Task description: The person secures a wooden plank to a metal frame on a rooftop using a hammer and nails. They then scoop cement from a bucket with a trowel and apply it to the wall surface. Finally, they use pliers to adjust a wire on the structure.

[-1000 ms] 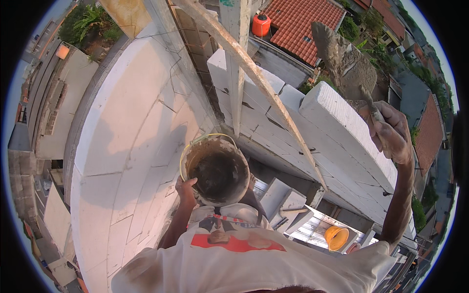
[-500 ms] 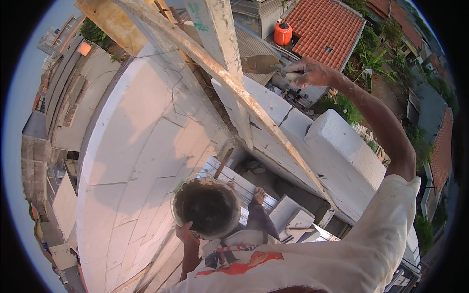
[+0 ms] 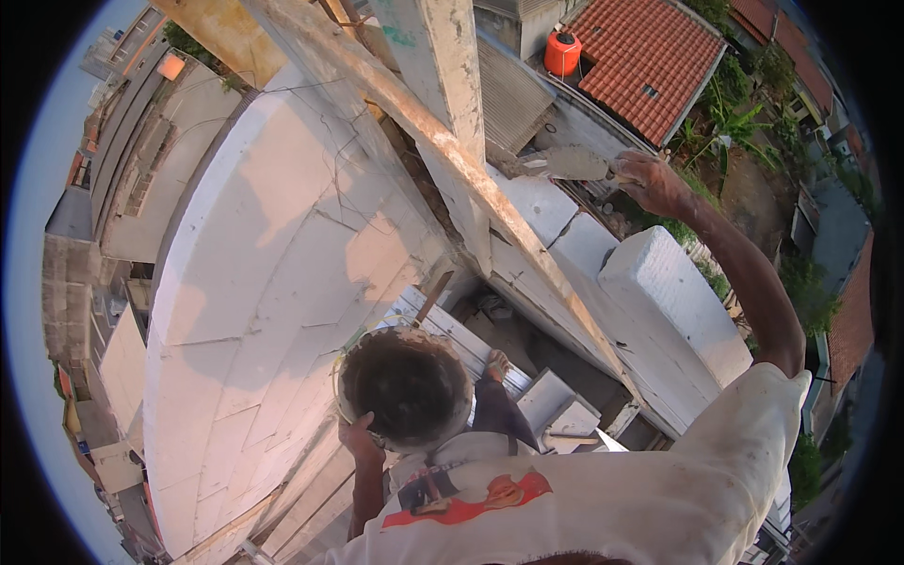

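My left hand [image 3: 362,443] grips the lower left rim of a round bucket [image 3: 407,386] with dark mortar in it, held close to my chest. At the end of my outstretched arm, my right hand [image 3: 653,183] is shut on the handle of a trowel [image 3: 574,165]. The blade carries grey mortar and lies over the top of the white block course [image 3: 537,202]. A loose white block [image 3: 670,294] sits on the wall just below my right forearm.
A curved white block wall [image 3: 273,273] fills the left. A rough wooden beam [image 3: 452,169] slants across the middle, with an upright post [image 3: 443,75] behind it. My foot [image 3: 496,363] stands on steps below. Far beneath lie red tiled roofs [image 3: 659,66] and an orange tank [image 3: 562,52].
My right hand swung from the right side up and leftward, bringing the trowel onto the top of the blocks. The bucket sank lower and left in the picture.
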Demonstrator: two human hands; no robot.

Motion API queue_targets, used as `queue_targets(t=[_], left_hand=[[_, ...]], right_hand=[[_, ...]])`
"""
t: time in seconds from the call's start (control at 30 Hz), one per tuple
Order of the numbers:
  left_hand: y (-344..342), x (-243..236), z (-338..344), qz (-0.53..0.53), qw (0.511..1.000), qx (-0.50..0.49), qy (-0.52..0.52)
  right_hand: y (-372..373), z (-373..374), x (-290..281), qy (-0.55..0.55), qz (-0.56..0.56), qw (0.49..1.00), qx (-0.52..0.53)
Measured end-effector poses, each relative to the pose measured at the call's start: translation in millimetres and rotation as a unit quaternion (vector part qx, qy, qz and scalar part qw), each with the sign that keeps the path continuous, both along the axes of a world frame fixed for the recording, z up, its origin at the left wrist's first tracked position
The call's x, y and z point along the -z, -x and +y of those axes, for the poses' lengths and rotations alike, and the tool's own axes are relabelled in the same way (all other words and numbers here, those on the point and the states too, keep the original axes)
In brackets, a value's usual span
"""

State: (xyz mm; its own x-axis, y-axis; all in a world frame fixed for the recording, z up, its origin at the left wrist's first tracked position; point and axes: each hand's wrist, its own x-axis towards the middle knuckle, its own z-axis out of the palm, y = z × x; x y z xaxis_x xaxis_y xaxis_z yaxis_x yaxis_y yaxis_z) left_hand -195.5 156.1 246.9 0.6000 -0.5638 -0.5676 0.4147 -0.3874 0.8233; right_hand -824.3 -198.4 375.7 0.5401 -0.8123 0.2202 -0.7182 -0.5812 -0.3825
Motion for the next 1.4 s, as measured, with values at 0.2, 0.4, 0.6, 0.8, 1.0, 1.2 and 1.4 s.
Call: queue_targets(t=[0.2, 0.4, 0.6, 0.8, 1.0, 1.2, 1.4], left_hand=[[21.4, -25.3, -17.9, -0.020, 1.000, 0.016, 0.000], [32.7, -51.0, -34.4, -0.005, 0.999, 0.027, 0.036], [26.3, -61.2, -36.3, 0.014, 0.998, 0.030, 0.053], [33.0, -83.2, -51.3, 0.046, 0.993, 0.024, 0.106], [17.2, -66.8, -69.4, 0.055, 0.986, 0.086, 0.130], [15.1, -78.1, -80.6, 0.052, 0.975, 0.133, 0.169], [22.3, -93.6, -98.8, 0.025, 0.942, 0.243, 0.229]], right_hand=[[14.3, 16.7, -8.1, -0.089, -0.043, 0.995, 0.034], [4.0, 13.1, 47.6, -0.083, -0.083, 0.989, -0.089], [64.6, 43.3, 15.7, -0.005, 0.036, 0.999, -0.037], [87.9, 86.0, -77.6, 0.107, 0.108, 0.985, 0.079], [-29.6, 213.7, -195.9, 0.074, 0.025, 0.985, 0.156], [-230.3, 297.8, -114.0, -0.230, 0.033, 0.965, 0.122], [-371.7, 253.7, 35.1, -0.243, 0.184, 0.925, 0.227]])
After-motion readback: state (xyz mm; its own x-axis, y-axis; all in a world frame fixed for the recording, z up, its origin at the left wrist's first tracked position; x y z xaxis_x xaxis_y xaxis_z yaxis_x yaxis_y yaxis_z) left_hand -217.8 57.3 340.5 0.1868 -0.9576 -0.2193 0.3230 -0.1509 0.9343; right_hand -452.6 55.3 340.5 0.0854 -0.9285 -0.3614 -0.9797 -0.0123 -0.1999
